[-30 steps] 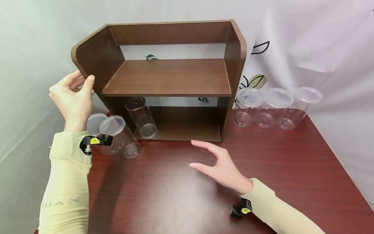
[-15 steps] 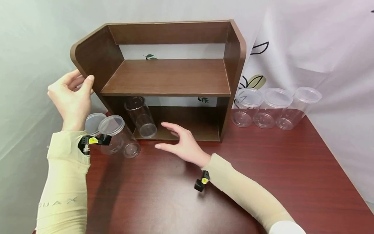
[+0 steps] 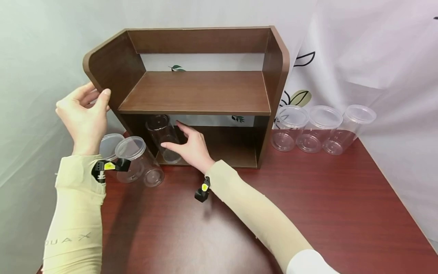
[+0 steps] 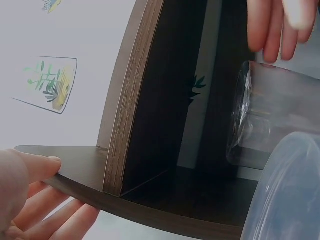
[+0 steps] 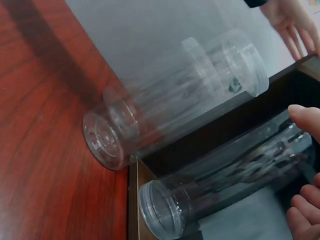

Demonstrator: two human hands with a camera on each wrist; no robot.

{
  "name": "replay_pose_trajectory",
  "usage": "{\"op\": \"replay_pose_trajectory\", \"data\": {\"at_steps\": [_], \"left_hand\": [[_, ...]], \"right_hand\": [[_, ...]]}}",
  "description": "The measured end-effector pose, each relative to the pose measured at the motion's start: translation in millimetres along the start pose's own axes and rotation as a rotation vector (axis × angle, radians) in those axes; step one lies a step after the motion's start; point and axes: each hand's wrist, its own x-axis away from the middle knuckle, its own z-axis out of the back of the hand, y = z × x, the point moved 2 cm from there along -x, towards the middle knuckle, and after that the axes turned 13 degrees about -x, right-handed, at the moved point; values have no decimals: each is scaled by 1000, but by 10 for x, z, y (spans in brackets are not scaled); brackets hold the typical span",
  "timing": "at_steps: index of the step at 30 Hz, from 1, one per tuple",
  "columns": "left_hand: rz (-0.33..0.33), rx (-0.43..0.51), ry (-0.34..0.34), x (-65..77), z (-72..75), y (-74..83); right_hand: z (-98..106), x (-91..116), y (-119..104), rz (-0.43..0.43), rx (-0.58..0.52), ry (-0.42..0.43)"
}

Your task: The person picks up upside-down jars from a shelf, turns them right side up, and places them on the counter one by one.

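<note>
My left hand (image 3: pixel 83 114) pinches the front edge of the left side panel of a brown two-tier wooden shelf (image 3: pixel 195 93); the thumb lies on the inner face, the fingers behind. On the lower tier at the left stands a clear plastic jar (image 3: pixel 158 131), with a ring like a lid round its bottom end in the right wrist view. My right hand (image 3: pixel 194 150) reaches into that tier, thumb in front of the jar and fingers at its right side. In the left wrist view the right fingers (image 4: pixel 272 30) look straight, close to the jar; contact cannot be made out.
Outside the shelf's left side stand two lidded clear jars (image 3: pixel 131 148), partly behind the left wrist. Three more lidded jars (image 3: pixel 321 118) line up at the right on the red-brown table (image 3: pixel 308 198). A white patterned curtain (image 3: pixel 342 49) hangs behind.
My right hand has moved left and forward from over the table to the jar on the lower tier. The left hand has stayed on the side panel.
</note>
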Motion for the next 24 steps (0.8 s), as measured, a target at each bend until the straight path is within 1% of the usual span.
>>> {"op": "replay_pose_trajectory", "data": {"at_steps": [5,9,13,17,19,24], "left_hand": [[-5,6,-3,0,-1,18],[-7,1,-5,1,-16,14],[-5,2,-7,0,-25,9],[-1,0,-4,1,-22,6],[-1,-2,0,1,-17,1],[-1,-2,5,-4,-4,-7]], "right_hand": [[-120,-145,-28,-13,71,41],[-198,-196,-18,-4,88,68],[-231,-198,14,23,68,102],[-219,-193,54,57,9,133],[-202,-193,70,73,-17,135],[-125,-140,79,116,-23,112]]}}
